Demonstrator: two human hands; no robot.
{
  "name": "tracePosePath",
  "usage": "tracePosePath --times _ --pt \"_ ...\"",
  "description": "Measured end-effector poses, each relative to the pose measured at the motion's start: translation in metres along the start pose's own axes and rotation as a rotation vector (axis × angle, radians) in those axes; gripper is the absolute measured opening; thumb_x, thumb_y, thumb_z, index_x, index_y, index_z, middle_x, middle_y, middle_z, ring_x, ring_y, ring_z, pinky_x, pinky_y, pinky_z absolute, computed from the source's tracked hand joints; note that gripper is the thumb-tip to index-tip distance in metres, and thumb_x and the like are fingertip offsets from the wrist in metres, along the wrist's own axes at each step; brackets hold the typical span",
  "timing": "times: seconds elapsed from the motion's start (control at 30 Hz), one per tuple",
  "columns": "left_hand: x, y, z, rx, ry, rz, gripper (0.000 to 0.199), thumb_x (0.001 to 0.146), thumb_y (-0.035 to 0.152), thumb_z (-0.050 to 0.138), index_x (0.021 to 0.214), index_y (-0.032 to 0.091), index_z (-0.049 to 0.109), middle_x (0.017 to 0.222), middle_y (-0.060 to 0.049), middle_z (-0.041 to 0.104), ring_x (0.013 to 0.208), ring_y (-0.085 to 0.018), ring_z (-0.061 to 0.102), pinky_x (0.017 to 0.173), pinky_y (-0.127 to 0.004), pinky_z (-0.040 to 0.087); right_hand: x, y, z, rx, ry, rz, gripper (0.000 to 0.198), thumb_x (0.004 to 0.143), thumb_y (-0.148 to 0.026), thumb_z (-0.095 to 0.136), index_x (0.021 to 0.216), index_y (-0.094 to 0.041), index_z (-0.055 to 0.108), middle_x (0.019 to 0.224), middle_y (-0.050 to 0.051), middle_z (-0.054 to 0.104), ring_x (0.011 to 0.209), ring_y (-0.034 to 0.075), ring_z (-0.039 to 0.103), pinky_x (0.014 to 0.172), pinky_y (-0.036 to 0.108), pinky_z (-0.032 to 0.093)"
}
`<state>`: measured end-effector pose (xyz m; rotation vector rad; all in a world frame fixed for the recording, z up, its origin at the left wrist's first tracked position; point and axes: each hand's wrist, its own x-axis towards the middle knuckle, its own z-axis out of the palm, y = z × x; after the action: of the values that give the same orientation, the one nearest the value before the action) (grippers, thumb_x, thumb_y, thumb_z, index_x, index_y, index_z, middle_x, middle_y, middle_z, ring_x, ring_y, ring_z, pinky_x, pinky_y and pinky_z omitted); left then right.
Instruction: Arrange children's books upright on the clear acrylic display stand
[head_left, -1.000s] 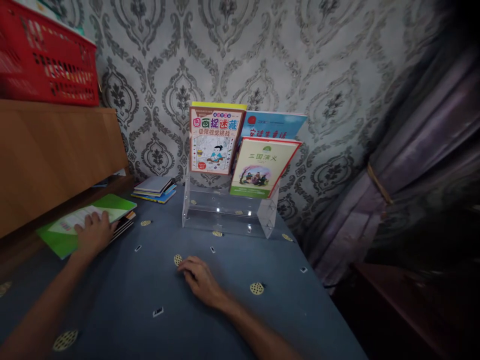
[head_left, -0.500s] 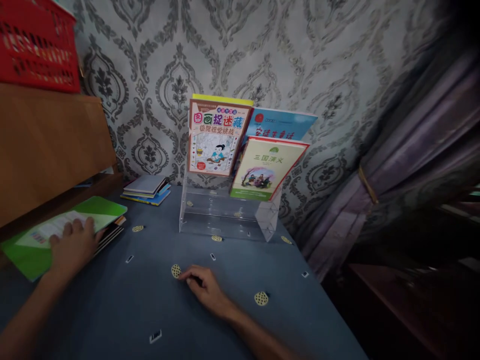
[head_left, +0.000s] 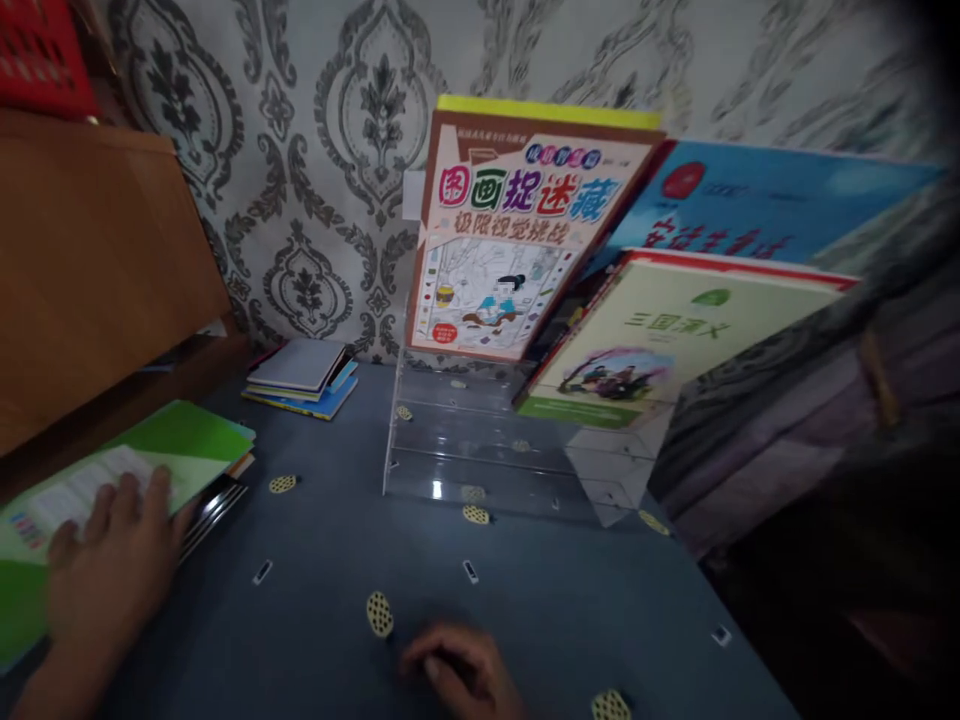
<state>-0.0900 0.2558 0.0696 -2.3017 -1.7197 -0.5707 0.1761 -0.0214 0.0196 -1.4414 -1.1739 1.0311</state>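
My left hand (head_left: 112, 560) lies with its fingers spread on the cover of a green book (head_left: 184, 435), its thumb by the book's right edge. This book rests on top of other books, whose dark edges (head_left: 214, 515) show below. Low in the middle, my right hand (head_left: 465, 670) is loosely curled over the table with nothing in it, a gap showing between thumb and fingers. Beyond it stands a clear acrylic book rack (head_left: 450, 450). It holds a brown-bordered picture book (head_left: 510, 230), a blue book (head_left: 787, 195) and, in front, a pale green book (head_left: 675, 340).
A small pile of books (head_left: 300, 370) lies near the wall, left of the rack. Along the left stands a wooden cabinet (head_left: 97, 260) with a red basket (head_left: 41, 60) on it. A curtain (head_left: 810, 430) hangs right of the blue-covered table (head_left: 315, 620).
The view has moved closer to the rack, which looks larger. My left hand still rests on the green book. My right hand sits lower in the picture, its fingers more curled.
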Motion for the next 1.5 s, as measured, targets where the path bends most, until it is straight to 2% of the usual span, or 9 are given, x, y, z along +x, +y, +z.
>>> tracePosePath --times 0.1,0.23,0.33,0.5,0.7,0.9,1.03,1.27,1.5 --pt "0.0 0.013 -0.018 0.055 0.052 0.008 0.068 0.096 0.048 0.016 0.161 0.029 0.014 0.148 -0.019 0.053 0.139 -0.04 0.047 0.108 -0.064 0.036 0.001 -0.008 0.002 -0.004 0.002 -0.006 0.046 0.097 -0.062 0.048 0.103 -0.026 0.077 0.093 0.008 0.077 0.09 0.024 0.071 0.086 0.038 0.055" --pt "0.0 0.017 -0.034 0.113 -0.023 0.056 0.064 0.1 0.042 0.02 0.148 0.009 0.045 0.145 -0.029 0.053 0.138 -0.043 0.048 0.108 -0.063 0.038 0.0 -0.021 0.004 -0.028 -0.02 -0.06 0.045 0.096 -0.06 0.051 0.101 -0.023 0.076 0.094 0.009 0.077 0.091 0.023 0.07 0.086 0.038 0.055" --pt "-0.005 0.017 -0.041 0.162 -0.051 0.075 0.06 0.102 0.036 0.023 0.142 0.002 0.051 0.144 -0.032 0.053 0.135 -0.044 0.05 0.105 -0.061 0.041 0.0 -0.025 0.005 0.0 -0.046 -0.094 0.042 0.095 -0.058 0.054 0.101 -0.022 0.075 0.094 0.008 0.076 0.091 0.023 0.071 0.085 0.037 0.055" --pt "-0.015 0.013 -0.05 0.226 -0.085 0.115 0.054 0.102 0.032 0.027 0.14 0.005 0.053 0.14 -0.028 0.057 0.13 -0.041 0.054 0.1 -0.054 0.047 0.003 -0.023 0.012 0.019 -0.052 -0.135 0.036 0.094 -0.052 0.057 0.097 -0.02 0.074 0.09 0.007 0.076 0.088 0.021 0.072 0.084 0.037 0.056" --pt "-0.027 0.015 -0.063 0.314 -0.137 0.164 0.051 0.105 0.033 0.021 0.138 0.009 0.053 0.132 -0.02 0.065 0.122 -0.034 0.061 0.091 -0.044 0.052 0.003 -0.019 0.013 0.041 -0.055 -0.146 0.026 0.092 -0.035 0.056 0.101 -0.018 0.074 0.088 0.006 0.077 0.083 0.02 0.073 0.082 0.035 0.056" --pt "-0.052 0.023 -0.073 0.311 -0.084 0.24 0.052 0.106 0.031 0.019 0.135 0.006 0.056 0.131 -0.023 0.065 0.12 -0.036 0.063 0.09 -0.046 0.053 0.003 -0.02 0.012 0.017 -0.061 -0.152 0.023 0.091 -0.027 0.055 0.1 -0.018 0.075 0.088 0.005 0.077 0.083 0.02 0.073 0.082 0.034 0.056" --pt "-0.07 0.025 -0.067 0.275 -0.064 0.28 0.049 0.104 0.03 0.028 0.136 0.007 0.057 0.136 -0.025 0.062 0.122 -0.037 0.062 0.093 -0.05 0.053 0.005 -0.019 0.012 0.004 -0.07 -0.166 0.023 0.091 -0.024 0.054 0.1 -0.018 0.074 0.087 0.005 0.077 0.083 0.02 0.073 0.082 0.034 0.056" --pt "-0.119 0.041 -0.041 0.23 -0.181 0.386 0.04 0.103 0.026 0.041 0.136 0.018 0.061 0.14 -0.017 0.063 0.129 -0.031 0.061 0.1 -0.045 0.054 0.007 -0.018 0.012 -0.055 -0.073 -0.196 0.023 0.091 -0.026 0.054 0.1 -0.018 0.073 0.088 0.006 0.077 0.083 0.02 0.072 0.081 0.034 0.056" --pt "-0.147 0.049 -0.046 0.158 -0.172 0.473 0.039 0.102 0.027 0.047 0.137 0.019 0.063 0.14 -0.014 0.064 0.128 -0.03 0.063 0.098 -0.042 0.057 0.006 -0.019 0.011 -0.156 -0.037 -0.27 0.026 0.094 -0.028 0.05 0.102 -0.019 0.072 0.093 0.006 0.075 0.086 0.02 0.07 0.08 0.034 0.056"
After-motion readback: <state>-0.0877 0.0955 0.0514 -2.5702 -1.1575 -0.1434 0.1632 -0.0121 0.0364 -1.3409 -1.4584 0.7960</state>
